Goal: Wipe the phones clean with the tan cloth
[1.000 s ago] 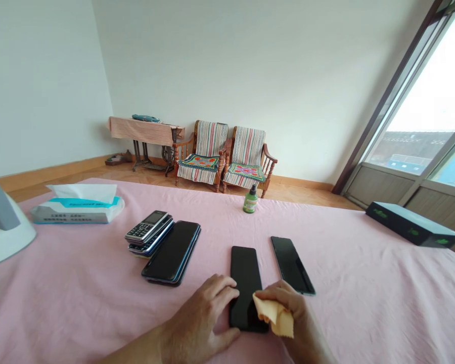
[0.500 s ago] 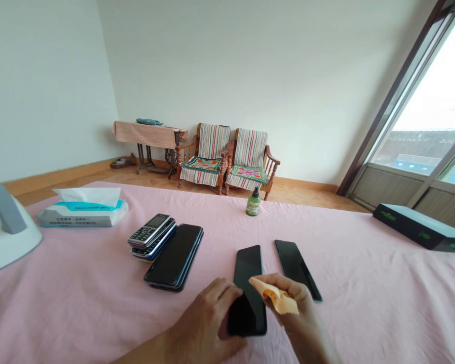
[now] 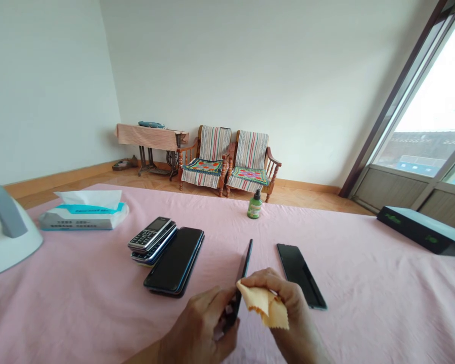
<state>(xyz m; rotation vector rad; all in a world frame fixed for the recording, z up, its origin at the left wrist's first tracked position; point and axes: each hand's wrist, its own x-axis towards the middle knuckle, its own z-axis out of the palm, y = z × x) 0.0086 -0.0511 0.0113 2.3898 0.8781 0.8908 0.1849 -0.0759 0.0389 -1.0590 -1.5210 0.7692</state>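
Note:
My left hand (image 3: pixel 205 323) is closed around the lower part of a dark smartphone (image 3: pixel 245 265), which is turned on edge so that only its thin side shows. In my right hand (image 3: pixel 293 308) is a folded yellow cleaning cloth (image 3: pixel 263 306) with a zigzag edge. One end of the cloth meets the phone's edge near my right fingertips. Just right of that hand, a second dark smartphone (image 3: pixel 301 275) lies face up on the pink cloth (image 3: pixel 349 323). Parts of the held phone are hidden by my fingers.
Left of my hands lie stacked smartphones (image 3: pixel 176 260) and a pile of keypad phones (image 3: pixel 152 235). Further left are a tissue pack (image 3: pixel 83 215) and a white object with a grey handle (image 3: pixel 7 227). A green spray bottle (image 3: pixel 254 206) stands ahead; a black box (image 3: pixel 424 230) sits at right.
The held phone has turned from its screen facing up to standing on edge. My right hand has brought the yellow cloth slightly left, against the phone's side.

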